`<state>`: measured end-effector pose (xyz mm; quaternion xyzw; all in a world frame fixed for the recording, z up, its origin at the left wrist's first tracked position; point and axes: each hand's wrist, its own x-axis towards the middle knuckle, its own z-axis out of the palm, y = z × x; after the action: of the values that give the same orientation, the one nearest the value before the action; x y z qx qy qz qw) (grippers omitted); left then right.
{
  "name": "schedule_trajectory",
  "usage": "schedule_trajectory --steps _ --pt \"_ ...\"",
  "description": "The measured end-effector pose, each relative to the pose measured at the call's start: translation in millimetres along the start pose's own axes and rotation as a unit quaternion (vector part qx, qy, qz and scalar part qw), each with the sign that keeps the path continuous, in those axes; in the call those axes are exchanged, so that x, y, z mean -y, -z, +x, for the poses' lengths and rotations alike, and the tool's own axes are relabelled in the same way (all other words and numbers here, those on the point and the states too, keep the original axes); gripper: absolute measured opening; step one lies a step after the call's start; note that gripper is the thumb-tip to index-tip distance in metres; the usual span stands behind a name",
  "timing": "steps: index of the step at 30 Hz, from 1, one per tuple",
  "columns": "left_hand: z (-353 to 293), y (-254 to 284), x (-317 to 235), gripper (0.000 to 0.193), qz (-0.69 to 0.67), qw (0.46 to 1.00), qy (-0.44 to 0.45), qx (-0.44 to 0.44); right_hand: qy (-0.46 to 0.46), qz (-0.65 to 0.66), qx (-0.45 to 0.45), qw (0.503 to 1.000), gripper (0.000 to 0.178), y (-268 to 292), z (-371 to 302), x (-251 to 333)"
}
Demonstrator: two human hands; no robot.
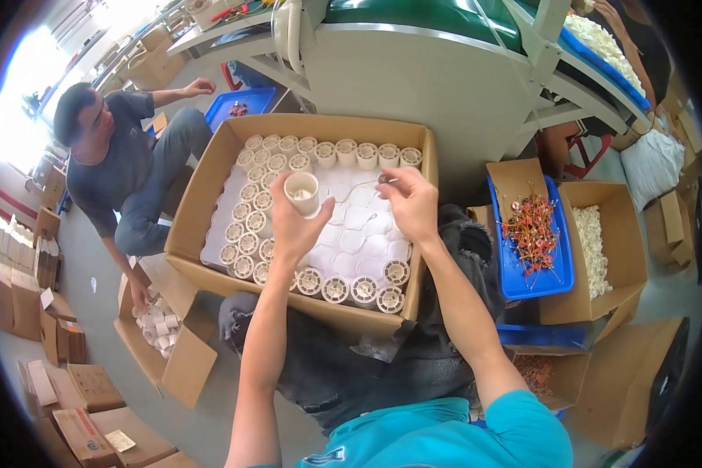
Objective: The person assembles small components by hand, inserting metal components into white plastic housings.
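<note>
My left hand (298, 226) is wrapped round a white plastic cup-shaped housing (301, 187), its open mouth facing up and a small part showing inside. My right hand (411, 204) pinches a small dark reddish part (384, 179) with a thin pale wire (355, 189) trailing left from it. Both hands are above a large cardboard box (343, 125) on my lap. Along its sides stand several rows of similar white round housings (335, 289), with slotted ends up. A white layer with round dimples (351, 242) shows in the middle.
At right a blue tray (567, 249) holds red and orange wired parts, beside a carton (628, 257) of small white pieces. A co-worker (125, 156) sits at left, one hand in a box (199, 366) of white housings. A grey machine panel (413, 82) stands ahead.
</note>
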<state>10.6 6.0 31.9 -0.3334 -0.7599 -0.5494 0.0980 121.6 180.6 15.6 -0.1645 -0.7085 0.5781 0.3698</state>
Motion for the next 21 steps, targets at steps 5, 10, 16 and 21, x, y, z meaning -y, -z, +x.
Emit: schedule_trajectory --steps 5,10,16,21 --pt "-2 -6 20 0.068 0.12 0.983 -0.14 0.022 0.185 0.015 -0.121 0.975 0.02 1 0 16" --pt "-5 -14 11 0.054 0.07 0.991 -0.108 0.026 0.266 0.014 -0.099 0.959 0.021 -8 -12 17" --pt "-6 -12 13 0.058 0.095 0.985 -0.14 0.029 0.316 -0.057 -0.066 0.945 0.022 -19 -15 27" --pt "-5 -15 10 0.054 0.089 0.985 -0.147 0.02 0.336 -0.08 -0.057 0.937 0.023 -19 -13 26"
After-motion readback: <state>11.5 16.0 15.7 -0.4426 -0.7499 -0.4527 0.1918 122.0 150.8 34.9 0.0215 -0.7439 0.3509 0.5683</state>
